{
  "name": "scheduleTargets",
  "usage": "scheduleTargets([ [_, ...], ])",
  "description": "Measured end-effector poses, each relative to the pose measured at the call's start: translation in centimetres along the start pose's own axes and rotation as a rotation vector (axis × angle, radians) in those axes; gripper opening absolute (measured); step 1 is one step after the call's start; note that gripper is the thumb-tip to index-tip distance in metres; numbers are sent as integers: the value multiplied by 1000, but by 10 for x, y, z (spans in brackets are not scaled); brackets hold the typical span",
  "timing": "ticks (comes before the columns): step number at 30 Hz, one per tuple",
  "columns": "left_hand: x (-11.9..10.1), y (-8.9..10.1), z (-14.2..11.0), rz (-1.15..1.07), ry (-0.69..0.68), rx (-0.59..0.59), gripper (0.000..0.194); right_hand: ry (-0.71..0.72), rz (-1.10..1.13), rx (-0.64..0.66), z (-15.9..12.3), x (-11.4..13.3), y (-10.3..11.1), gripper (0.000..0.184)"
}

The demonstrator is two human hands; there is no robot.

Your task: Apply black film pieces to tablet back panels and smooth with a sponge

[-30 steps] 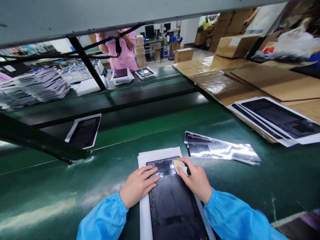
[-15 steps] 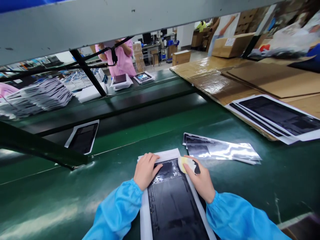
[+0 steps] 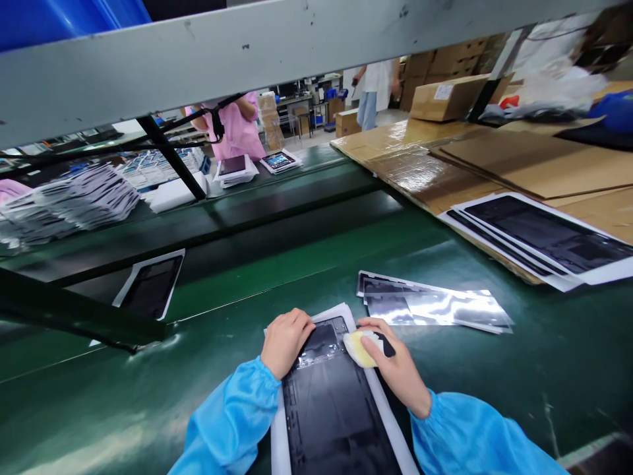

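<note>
A black tablet-shaped panel (image 3: 336, 409) with a glossy strip near its top lies on white sheets (image 3: 280, 435) in front of me. My left hand (image 3: 287, 342) rests over its upper left edge, fingers bent together and gripping there. In my right hand (image 3: 398, 366) is a yellow-and-white sponge-like pad (image 3: 359, 348) with a dark part, pinched between thumb and fingers. The pad lies against the panel's upper right edge. Just beyond that hand are several shiny clear film strips (image 3: 435, 303), loosely overlapping.
More black panels (image 3: 548, 231) on white sheets lie at right, by brown cardboard (image 3: 544, 158). A green post (image 3: 74, 303) and another panel (image 3: 152, 287) are at left. A grey beam (image 3: 297, 46) crosses overhead. A person in pink (image 3: 240, 132) stands beyond the green bench (image 3: 208, 376).
My right hand has drawn the pad slightly down along the panel's right edge. The left thumb has come in closer to the fingers. The camera view has shifted a little.
</note>
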State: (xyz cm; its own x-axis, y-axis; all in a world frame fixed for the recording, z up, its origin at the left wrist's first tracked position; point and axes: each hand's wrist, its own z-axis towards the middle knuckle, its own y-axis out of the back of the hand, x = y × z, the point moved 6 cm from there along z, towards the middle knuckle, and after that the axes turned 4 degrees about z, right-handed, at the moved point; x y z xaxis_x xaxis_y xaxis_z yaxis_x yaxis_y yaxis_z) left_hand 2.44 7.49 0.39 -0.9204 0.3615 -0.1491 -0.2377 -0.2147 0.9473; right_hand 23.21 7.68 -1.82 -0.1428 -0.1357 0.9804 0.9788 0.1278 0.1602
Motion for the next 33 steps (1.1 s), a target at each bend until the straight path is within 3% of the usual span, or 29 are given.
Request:
scheduleTargets([
  [6,-2,-4,3,33,21,-20,19,-16,0,77,-2,-3,-4,34],
  [13,-13,18,1,105,2,-98,35,-26,252,99,-7,-6,-9,38],
  [17,-22,31,0,112,-15,-141,34,-180,378,250,-19,-7,-28,43],
  [19,-21,38,-1,74,-12,-198,27,-257,413,261,-23,-8,-33,46],
  [21,-9,47,-3,0,55,-305,33,-298,444,180,-23,-9,-28,47],
  [23,9,51,-8,-140,181,-384,62,-313,491,41,-19,-11,-17,51],
  [24,18,47,-11,-248,237,-365,67,-314,518,-34,-16,-12,-10,52],
  [26,23,29,-16,-499,271,-194,58,-307,563,-175,-10,-14,3,53],
  [29,5,1,-23,-759,212,69,49,-274,552,-288,-3,-17,18,52],
  [31,-4,-2,-20,-812,209,88,43,-177,438,-355,-1,-14,29,47],
  [33,-2,7,-2,-797,227,45,36,33,255,-474,-5,-3,42,37],
])
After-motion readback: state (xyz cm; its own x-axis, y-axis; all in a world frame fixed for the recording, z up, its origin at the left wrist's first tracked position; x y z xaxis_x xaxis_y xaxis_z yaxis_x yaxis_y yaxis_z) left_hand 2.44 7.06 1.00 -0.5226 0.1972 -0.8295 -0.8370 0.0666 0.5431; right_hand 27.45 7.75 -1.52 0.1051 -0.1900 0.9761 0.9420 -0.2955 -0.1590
